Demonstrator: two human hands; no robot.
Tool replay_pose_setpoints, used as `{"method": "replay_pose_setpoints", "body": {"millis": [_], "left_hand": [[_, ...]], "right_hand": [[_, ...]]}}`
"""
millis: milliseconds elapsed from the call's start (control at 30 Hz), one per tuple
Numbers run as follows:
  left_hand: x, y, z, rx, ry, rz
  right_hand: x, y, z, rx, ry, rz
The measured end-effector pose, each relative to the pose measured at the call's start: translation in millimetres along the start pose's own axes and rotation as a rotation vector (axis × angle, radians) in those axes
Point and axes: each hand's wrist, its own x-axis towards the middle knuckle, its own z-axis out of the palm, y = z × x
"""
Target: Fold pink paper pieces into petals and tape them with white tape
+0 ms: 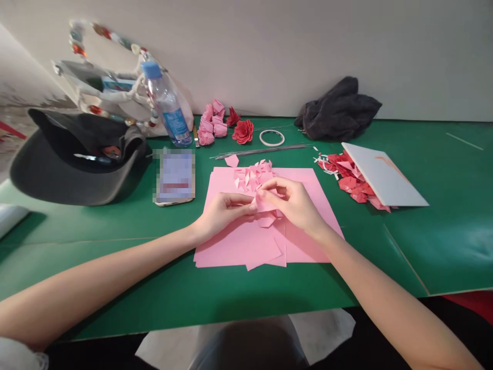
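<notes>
Both hands, left (227, 213) and right (296, 203), meet above a stack of pink paper sheets (231, 241) on the green worktop (154, 288). The fingers of each are closed on a small folded pink paper piece (264, 202), held between them. Cut pink paper pieces (252, 176) lie just beyond; a white ring-shaped roll of tape (271, 137) rests farther back, near red paper flowers (243, 132).

Pink paper piece (265, 202) (small, folded-looking) between both hands (289, 201).
</notes>
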Motion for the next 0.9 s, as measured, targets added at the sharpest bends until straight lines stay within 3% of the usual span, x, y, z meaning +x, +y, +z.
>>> {"method": "replay_pose_setpoints", "body": {"millis": [167,333,900], "left_hand": [[0.2,-1.0,0.0,-0.022,-0.008,-0.008],[-0.4,0.4,-1.9,-0.011,-0.064,-0.054],[-0.3,-0.5,-1.4,0.006,-0.032,-0.010]], "right_hand": [[-2.2,1.4,2.5,0.008,-0.052,-0.033],[-1.2,3.5,0.5,0.024,-0.012,-0.030],[-2.5,3.7,3.8,-0.019,-0.016,-0.001]]}}
